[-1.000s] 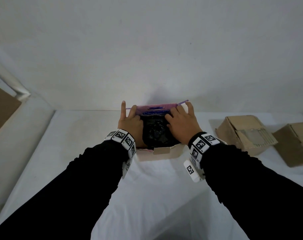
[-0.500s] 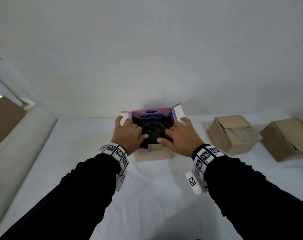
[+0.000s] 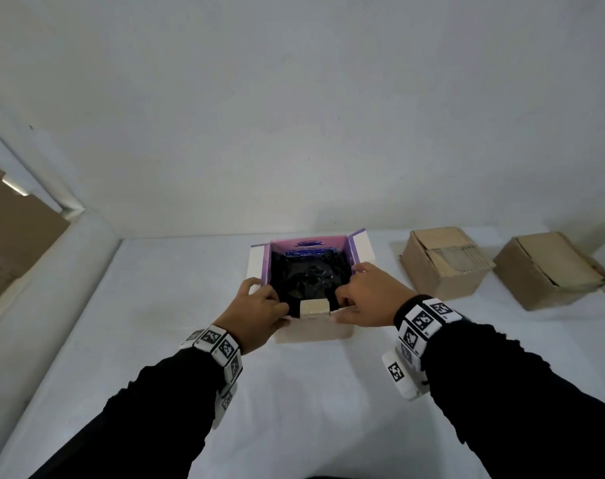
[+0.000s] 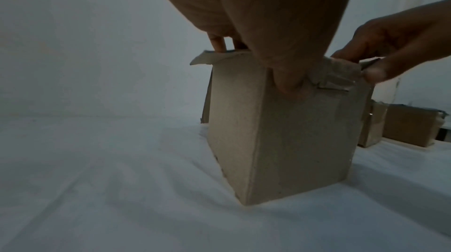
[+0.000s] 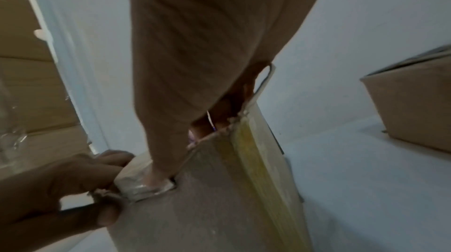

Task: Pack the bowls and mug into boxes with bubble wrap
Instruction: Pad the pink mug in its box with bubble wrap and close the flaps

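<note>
An open cardboard box (image 3: 314,328) with a purple inside stands on the white table. In it lies a bundle in black wrap (image 3: 309,274); what it holds is hidden. My left hand (image 3: 259,307) grips the near left corner of the rim, its thumb (image 4: 285,76) on the outer wall of the box (image 4: 292,140) and its fingers over the edge. My right hand (image 3: 366,299) grips the near right corner the same way, seen close as the right hand (image 5: 207,43) on the box (image 5: 207,208). A small near flap (image 3: 314,307) lies between the hands.
Two closed brown cardboard boxes (image 3: 446,262) (image 3: 549,271) stand to the right on the white cloth (image 3: 155,340). The wall runs just behind the open box. Brown cardboard (image 3: 10,243) stands off the table's left edge.
Both hands have drawn back from the top of the black bundle and the far flap to the box's near corners. The side flaps now stand open.
</note>
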{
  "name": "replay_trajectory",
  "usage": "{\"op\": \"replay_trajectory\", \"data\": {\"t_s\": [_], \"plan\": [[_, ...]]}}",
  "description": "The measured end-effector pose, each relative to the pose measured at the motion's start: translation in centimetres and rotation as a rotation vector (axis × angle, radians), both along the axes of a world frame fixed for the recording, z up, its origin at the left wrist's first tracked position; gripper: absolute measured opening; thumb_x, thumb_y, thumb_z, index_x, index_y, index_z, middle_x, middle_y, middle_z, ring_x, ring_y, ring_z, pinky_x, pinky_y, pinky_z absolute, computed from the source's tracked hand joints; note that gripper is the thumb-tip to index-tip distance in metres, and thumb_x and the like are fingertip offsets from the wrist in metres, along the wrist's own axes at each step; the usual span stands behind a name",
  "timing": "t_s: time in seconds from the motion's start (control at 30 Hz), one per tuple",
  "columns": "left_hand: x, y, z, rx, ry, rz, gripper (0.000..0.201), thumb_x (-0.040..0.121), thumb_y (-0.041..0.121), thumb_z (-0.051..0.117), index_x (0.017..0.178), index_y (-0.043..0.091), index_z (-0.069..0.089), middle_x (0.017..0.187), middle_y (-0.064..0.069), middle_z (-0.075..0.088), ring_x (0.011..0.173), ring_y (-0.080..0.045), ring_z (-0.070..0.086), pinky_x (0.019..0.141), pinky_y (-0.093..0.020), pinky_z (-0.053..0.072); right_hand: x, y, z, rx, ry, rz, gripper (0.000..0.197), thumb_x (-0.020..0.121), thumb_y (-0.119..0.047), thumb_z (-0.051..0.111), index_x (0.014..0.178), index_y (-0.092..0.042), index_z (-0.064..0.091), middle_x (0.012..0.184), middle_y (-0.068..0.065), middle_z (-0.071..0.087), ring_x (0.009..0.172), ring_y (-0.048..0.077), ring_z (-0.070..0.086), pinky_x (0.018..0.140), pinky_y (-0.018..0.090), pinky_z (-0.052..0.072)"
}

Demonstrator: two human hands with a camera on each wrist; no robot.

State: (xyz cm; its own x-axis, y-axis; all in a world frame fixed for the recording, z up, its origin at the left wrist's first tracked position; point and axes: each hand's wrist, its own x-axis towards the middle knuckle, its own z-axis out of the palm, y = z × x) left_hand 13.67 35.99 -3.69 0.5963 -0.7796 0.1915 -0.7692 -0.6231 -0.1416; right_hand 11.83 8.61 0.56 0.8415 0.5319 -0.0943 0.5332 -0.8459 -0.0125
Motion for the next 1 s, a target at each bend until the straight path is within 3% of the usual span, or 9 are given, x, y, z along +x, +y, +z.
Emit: {"op": "replay_trajectory", "data": {"t_s": [0.13, 0.2, 0.3, 0.4, 0.53, 0.6, 0.77, 0.87, 1.0], "plan": [[-1.4, 0.2, -0.3, -0.106, -0.001, 0.095, 0.031, 0.091, 0.044, 0.042, 0.081, 0.027, 0.065, 0.102, 0.010, 0.067, 0.112, -0.014, 0.054, 0.100, -0.041, 0.027, -0.5, -1.0, -0.6, 0.456, -0.254, -0.235, 0.045, 0.083, -0.068, 0.052, 0.093, -0.026, 0.062, 0.107, -0.005, 0.057, 0.101, 0.016, 0.049, 0.086, 0.033, 0.037], [-2.3, 0.4, 0.0, -0.203, 0.012, 0.188, 0.043, 0.096, 0.051, 0.032, 0.084, 0.030, 0.067, 0.122, 0.008, 0.061, 0.123, -0.016, 0.047, 0.102, -0.042, 0.026, -0.3, -1.4, -1.5, 0.653, -0.389, -0.518, 0.034, 0.084, -0.050, 0.066, 0.097, -0.019, 0.060, 0.109, 0.005, 0.054, 0.099, 0.022, 0.050, 0.080, 0.026, 0.032], [-3.3, 0.8, 0.6, -0.400, 0.059, 0.459, 0.041, 0.092, 0.060, 0.035, 0.106, 0.033, 0.063, 0.141, 0.001, 0.044, 0.131, -0.026, 0.035, 0.100, -0.046, 0.030, -0.2, -1.1, -2.3, 0.906, -0.285, -0.780, 0.027, 0.080, -0.018, 0.072, 0.097, -0.015, 0.051, 0.106, 0.011, 0.052, 0.088, 0.026, 0.054, 0.070, 0.025, 0.035], [-3.0, 1.5, 0.8, -0.573, 0.281, 0.745, 0.066, 0.086, 0.065, 0.049, 0.138, 0.025, 0.036, 0.148, -0.005, 0.034, 0.128, -0.027, 0.041, 0.100, -0.049, 0.038, -0.7, 0.7, -1.7, 0.895, -0.307, -0.603, 0.025, 0.079, -0.006, 0.069, 0.095, -0.014, 0.051, 0.101, 0.004, 0.047, 0.079, 0.018, 0.051, 0.064, 0.023, 0.040], [-2.3, 1.4, 2.5, -0.975, 0.477, 0.630, 0.070, 0.082, 0.057, 0.058, 0.139, 0.026, 0.031, 0.117, 0.007, 0.059, 0.095, -0.009, 0.064, 0.082, -0.030, 0.051, -1.5, 3.1, -1.7, 0.771, -0.211, -0.395, 0.014, 0.087, -0.025, 0.064, 0.095, -0.021, 0.054, 0.097, -0.003, 0.051, 0.085, 0.015, 0.052, 0.070, 0.029, 0.044], [-2.1, 0.6, 3.5, -0.942, 0.406, 0.507, 0.058, 0.088, 0.052, 0.056, 0.137, 0.028, 0.034, 0.113, 0.012, 0.060, 0.094, -0.002, 0.062, 0.079, -0.024, 0.048, -1.8, 3.3, -2.4, 0.700, -0.206, -0.366, 0.018, 0.092, -0.041, 0.055, 0.094, -0.024, 0.058, 0.095, -0.005, 0.054, 0.085, 0.014, 0.050, 0.075, 0.031, 0.043], [-1.5, -1.9, 3.4, -0.675, 0.366, 0.270, 0.044, 0.095, 0.047, 0.036, 0.132, 0.026, 0.044, 0.118, 0.008, 0.062, 0.105, -0.011, 0.056, 0.090, -0.038, 0.047, -2.7, 3.3, -4.0, 0.553, -0.205, -0.281, 0.035, 0.092, -0.056, 0.042, 0.092, -0.031, 0.066, 0.103, -0.015, 0.058, 0.098, 0.011, 0.049, 0.089, 0.035, 0.033], [-1.1, -3.5, 2.3, -0.568, 0.408, 0.319, 0.058, 0.090, 0.059, 0.024, 0.132, 0.025, 0.048, 0.126, 0.003, 0.059, 0.112, -0.020, 0.054, 0.094, -0.041, 0.041, -3.2, 3.1, -4.0, 0.603, -0.205, -0.250, 0.032, 0.093, -0.051, 0.045, 0.088, -0.028, 0.066, 0.101, -0.013, 0.058, 0.096, 0.012, 0.052, 0.089, 0.036, 0.036], [-0.4, -5.7, 2.1, -0.586, 0.448, 0.531, 0.070, 0.080, 0.075, 0.019, 0.127, 0.031, 0.049, 0.127, 0.009, 0.057, 0.116, -0.016, 0.051, 0.097, -0.039, 0.029, -3.9, 2.7, -3.3, 0.731, -0.216, -0.258, 0.025, 0.100, -0.032, 0.045, 0.090, -0.018, 0.063, 0.093, -0.006, 0.061, 0.086, 0.015, 0.051, 0.076, 0.035, 0.044]]}}
